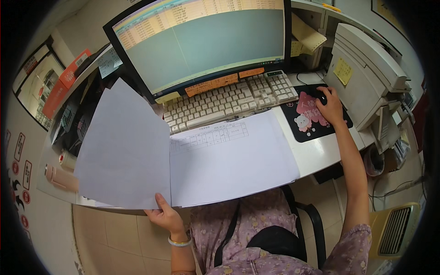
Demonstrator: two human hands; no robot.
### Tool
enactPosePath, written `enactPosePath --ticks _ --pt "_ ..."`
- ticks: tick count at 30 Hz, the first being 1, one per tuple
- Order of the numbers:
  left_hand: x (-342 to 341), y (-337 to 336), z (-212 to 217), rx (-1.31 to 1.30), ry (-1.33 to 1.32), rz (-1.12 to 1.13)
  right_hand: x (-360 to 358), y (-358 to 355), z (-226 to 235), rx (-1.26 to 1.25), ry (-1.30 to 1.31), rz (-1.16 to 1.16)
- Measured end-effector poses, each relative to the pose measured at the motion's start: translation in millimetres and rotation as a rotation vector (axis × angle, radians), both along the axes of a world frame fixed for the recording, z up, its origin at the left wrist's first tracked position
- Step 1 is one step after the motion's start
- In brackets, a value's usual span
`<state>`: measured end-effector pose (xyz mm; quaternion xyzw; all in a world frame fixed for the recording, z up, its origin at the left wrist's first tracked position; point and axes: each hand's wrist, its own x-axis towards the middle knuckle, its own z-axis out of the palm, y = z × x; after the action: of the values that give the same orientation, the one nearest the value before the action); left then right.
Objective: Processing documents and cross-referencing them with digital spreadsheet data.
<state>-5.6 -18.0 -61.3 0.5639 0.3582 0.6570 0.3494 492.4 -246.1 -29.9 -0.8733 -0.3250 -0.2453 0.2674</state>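
The lifted sheet [121,146] is a big white page, blank on the side we see, and it stands up tilted at the left end of the paper stack [233,160]. Its bottom corner is pinched in the left hand [166,215], thumb on top and fingers hidden behind, so this grip is pressed tight on the page. The sheet goes up and away from that hand, toward the monitor [201,41], with its long side running from the near edge of the table [321,153] up to the screen. The left hand is the closer one by far; the right hand [331,106] is well apart, on the other side of the stack. The stack lies flat on the table, just in front of the keyboard [229,98], and its top page shows a small printed grid near the keyboard side. The right hand rests curled over a dark mouse [322,97] on a black mouse pad [311,121] with pink pictures, to the right of the stack. I cannot tell if it squeezes the mouse or only lies on it. A pale printer [366,73] sits past the mouse pad.
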Motion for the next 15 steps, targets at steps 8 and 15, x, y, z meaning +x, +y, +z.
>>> enactPosePath --ticks 8,15 --pt "-0.6 0.5 2.0 -0.008 -0.005 0.004 1.0 1.0 0.8 0.0 0.005 0.008" --pt "0.5 0.8 2.5 0.017 0.029 -0.018 1.6 -0.4 1.7 0.006 -0.014 0.008"
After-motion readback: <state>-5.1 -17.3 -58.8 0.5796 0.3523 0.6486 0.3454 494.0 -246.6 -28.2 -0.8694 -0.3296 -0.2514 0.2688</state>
